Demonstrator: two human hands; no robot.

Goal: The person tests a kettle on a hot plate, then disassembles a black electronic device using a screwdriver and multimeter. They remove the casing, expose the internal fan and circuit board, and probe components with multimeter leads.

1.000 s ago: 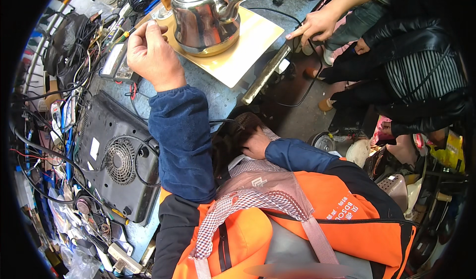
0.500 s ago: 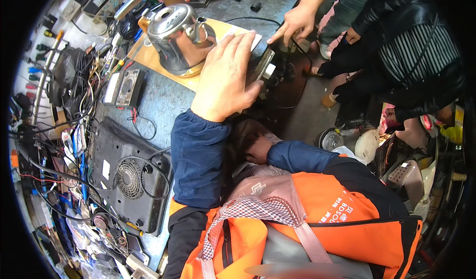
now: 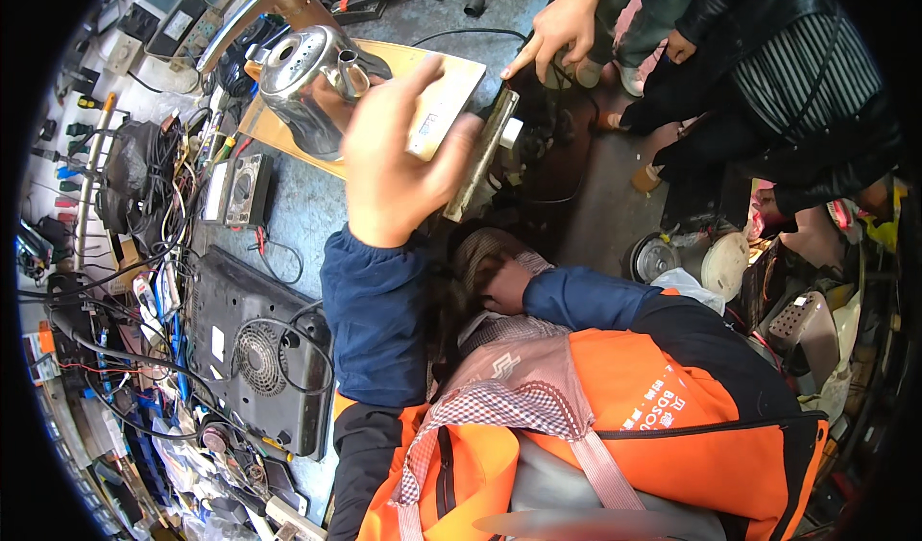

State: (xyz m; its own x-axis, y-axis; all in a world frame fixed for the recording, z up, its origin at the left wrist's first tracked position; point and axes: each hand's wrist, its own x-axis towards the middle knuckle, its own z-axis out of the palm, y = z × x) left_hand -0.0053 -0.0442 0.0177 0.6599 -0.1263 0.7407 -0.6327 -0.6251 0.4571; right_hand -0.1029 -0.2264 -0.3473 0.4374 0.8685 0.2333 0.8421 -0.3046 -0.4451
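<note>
My left hand (image 3: 399,157), smeared by motion, is raised over the bench with fingers stretched and thumb apart. It holds nothing I can see. Just beyond it, a shiny metal kettle (image 3: 300,85) with its curved handle upright stands on a tan board (image 3: 459,72); the hand overlaps the kettle's lower side, and contact cannot be told. Down in shadow by my lap, my right hand (image 3: 506,286) lies against the checked apron (image 3: 504,397). Its fingers are dark and partly hidden.
Another person's hand (image 3: 565,27) points at the bench edge. Left of the kettle lie an analog multimeter (image 3: 238,190) and an upturned black induction cooker (image 3: 259,349). Tangled cables (image 3: 178,185) and tools crowd the far left. People stand at the right beside clutter on the floor.
My left hand has swung left, uncovering more of the board's right part and a white label there. The kettle appears farther left in the picture. My right hand remains by my lap.
</note>
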